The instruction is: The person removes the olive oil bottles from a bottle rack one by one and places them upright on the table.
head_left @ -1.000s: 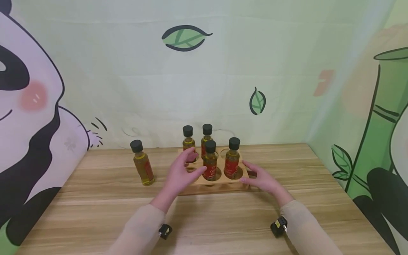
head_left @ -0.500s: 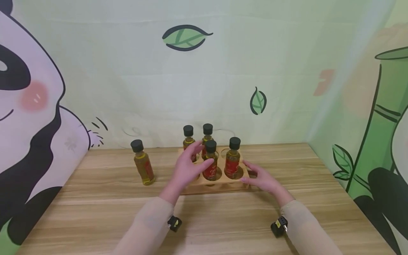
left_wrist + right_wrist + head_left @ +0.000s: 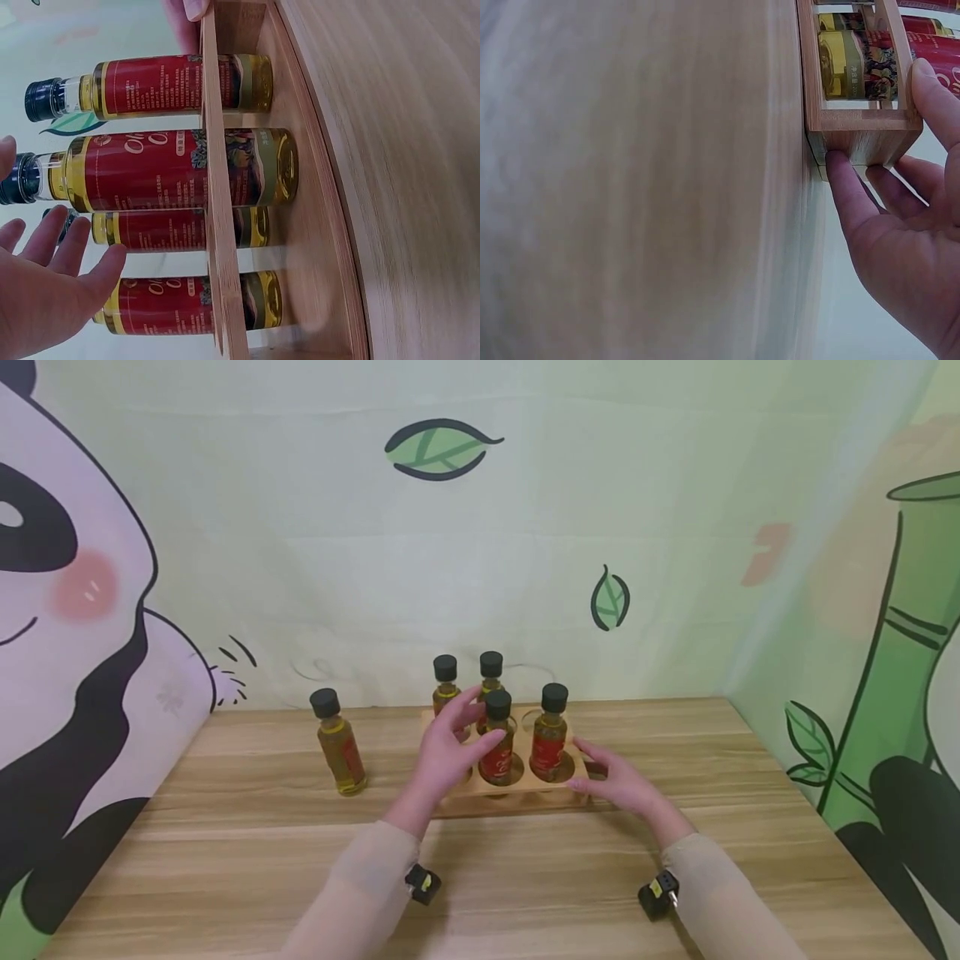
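Note:
A wooden rack (image 3: pixel 480 803) with round holes holds several oil bottles with black caps and red labels. My left hand (image 3: pixel 447 756) is at the front middle bottle (image 3: pixel 495 758), thumb and fingers spread on either side of its neck; in the left wrist view the fingers (image 3: pixel 71 247) look apart from the glass. Behind that hand stand two back-row bottles, partly hidden. At the rack's right end, my right hand (image 3: pixel 611 781) grips the wood, thumb (image 3: pixel 934 94) at the top board and fingers against the end panel. Beside it is the front right bottle (image 3: pixel 548 747).
One more oil bottle (image 3: pixel 341 752) stands upright on the wooden table (image 3: pixel 525 893), left of the rack. A printed cloth backdrop (image 3: pixel 300 568) rises behind the table's back edge. A back-row hole (image 3: pixel 531 720) at the right holds no bottle.
My left hand has moved right, from the rack's left part to the front middle bottle. My right hand has stayed at the rack's end. The bottles stand where they were.

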Available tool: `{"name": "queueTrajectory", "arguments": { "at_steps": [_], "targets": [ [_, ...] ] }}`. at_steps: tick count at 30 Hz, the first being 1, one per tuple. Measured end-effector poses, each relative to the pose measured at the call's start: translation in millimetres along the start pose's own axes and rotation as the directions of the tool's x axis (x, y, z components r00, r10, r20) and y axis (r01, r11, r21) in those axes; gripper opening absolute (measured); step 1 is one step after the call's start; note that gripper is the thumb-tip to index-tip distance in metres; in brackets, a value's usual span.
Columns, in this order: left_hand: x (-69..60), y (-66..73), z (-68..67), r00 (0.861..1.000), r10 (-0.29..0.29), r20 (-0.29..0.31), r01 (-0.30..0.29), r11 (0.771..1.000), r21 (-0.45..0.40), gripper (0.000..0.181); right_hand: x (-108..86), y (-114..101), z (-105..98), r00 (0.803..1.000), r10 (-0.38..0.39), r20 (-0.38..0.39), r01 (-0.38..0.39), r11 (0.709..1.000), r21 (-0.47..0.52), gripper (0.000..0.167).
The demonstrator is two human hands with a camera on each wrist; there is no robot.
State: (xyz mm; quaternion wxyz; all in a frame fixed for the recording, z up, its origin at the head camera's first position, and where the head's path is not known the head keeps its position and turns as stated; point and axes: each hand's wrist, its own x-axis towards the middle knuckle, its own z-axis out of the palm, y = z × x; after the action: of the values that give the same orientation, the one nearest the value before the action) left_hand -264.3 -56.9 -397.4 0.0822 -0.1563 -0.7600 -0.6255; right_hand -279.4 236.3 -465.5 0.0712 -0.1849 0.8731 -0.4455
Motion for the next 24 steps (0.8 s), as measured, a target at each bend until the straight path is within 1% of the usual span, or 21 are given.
{"name": "queueTrajectory", "arguments": {
  "at_steps": [10, 13, 19, 24],
  "targets": [
    [4.7, -0.6, 6.7, 0.999, 0.043, -0.028, -0.044, 0.998, -0.036, 0.061, -0.8, -2.0, -0.8, 1.0, 0.004, 0.0, -0.004, 1.0, 0.012, 0.078],
    [5.7, -1.3, 8.5, 0.998, 0.057, -0.037, -0.058, 0.998, -0.031, 0.059, -0.4, -1.0, -0.8, 1.0, 0.0, 0.0, 0.0, 1.0, 0.006, 0.079],
    [8.0, -2.4, 11.8, 0.997, 0.062, -0.05, -0.064, 0.997, -0.031, 0.058, -0.4, 0.7, -0.4, 1.0, 0.001, -0.003, -0.001, 1.0, -0.002, 0.08],
    [10.0, -3.5, 13.2, 0.997, 0.044, -0.064, -0.046, 0.999, -0.027, 0.054, -0.9, -0.8, 0.0, 1.0, 0.007, -0.002, -0.007, 1.0, 0.0, 0.081]
  ]
}}
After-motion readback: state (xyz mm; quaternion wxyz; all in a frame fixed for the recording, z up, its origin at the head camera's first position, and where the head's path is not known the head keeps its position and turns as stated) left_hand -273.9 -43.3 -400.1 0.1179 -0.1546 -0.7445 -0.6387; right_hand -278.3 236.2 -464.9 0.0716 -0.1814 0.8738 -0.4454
